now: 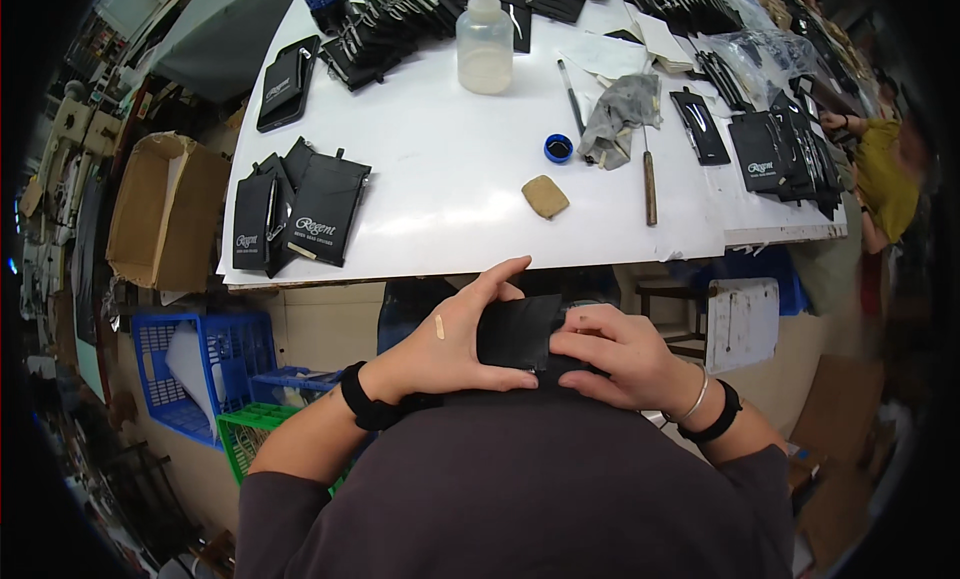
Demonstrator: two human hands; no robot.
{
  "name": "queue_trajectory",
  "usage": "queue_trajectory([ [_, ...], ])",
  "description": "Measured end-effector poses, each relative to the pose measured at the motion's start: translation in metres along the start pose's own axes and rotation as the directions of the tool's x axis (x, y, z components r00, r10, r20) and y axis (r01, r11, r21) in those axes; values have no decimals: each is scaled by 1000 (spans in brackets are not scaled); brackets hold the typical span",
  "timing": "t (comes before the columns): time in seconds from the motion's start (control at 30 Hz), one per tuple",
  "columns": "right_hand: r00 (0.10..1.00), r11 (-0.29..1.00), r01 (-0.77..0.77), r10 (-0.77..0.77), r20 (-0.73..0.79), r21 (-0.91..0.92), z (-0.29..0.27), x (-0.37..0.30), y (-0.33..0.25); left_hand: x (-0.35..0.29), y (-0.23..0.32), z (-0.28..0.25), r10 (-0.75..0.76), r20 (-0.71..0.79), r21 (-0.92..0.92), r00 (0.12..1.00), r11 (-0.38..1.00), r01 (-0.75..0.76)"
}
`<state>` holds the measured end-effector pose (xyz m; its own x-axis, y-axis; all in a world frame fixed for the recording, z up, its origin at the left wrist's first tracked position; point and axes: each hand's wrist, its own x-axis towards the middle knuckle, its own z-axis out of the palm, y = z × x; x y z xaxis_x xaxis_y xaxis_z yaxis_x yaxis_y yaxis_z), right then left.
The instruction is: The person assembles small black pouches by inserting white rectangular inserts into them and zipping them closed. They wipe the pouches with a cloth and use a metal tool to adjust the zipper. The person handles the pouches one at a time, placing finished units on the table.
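A small flat black piece, leather-like and shaped like a pouch or case (512, 333), is held just in front of my body, below the table's front edge. My left hand (445, 341) grips it from the left, thumb along the near edge and index finger stretched past the far edge. At its right end, my right hand (628, 357) has its fingers bent and closed on the edge. Those fingertips are partly hidden, so any smaller thing between them cannot be made out.
On the white table (430, 179) stand a squeeze bottle (484, 49), a blue cap (558, 148), a tan block (545, 196), a grey rag (622, 119) and a wooden-handled tool (649, 189). Black pouches (330, 207) lie around them. A cardboard box (165, 214) and blue crate (180, 379) are left; another person (885, 179) is right.
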<state>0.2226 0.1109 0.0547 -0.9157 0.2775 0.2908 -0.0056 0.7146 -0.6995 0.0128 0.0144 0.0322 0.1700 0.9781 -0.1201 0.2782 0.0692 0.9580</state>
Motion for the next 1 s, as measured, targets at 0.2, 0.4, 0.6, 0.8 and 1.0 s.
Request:
queue_trajectory([
  [0.2, 997, 998, 57, -57, 50, 6, 5, 0, 3, 0, 5, 6, 51, 127, -218, 991, 976, -22],
  [0.4, 992, 996, 51, -59, 110, 75, -3, 7, 3, 5, 10, 0, 1, 190, -382, 982, 921, 73],
  [0.6, 990, 987, 60, -78, 114, 150, -9, 10, 0, 13, 20, -6, 40, 235, -353, 971, 935, 47],
  [0.8, 986, 990, 139, -137, 94, -18, -24, 26, 1, 19, 17, -9, 65, 145, -517, 987, 856, 19],
  [1.0, 957, 995, -102, 100, -273, 9, -90, 76, 20, 11, 18, -31, -41, -44, -712, 998, 702, -3],
])
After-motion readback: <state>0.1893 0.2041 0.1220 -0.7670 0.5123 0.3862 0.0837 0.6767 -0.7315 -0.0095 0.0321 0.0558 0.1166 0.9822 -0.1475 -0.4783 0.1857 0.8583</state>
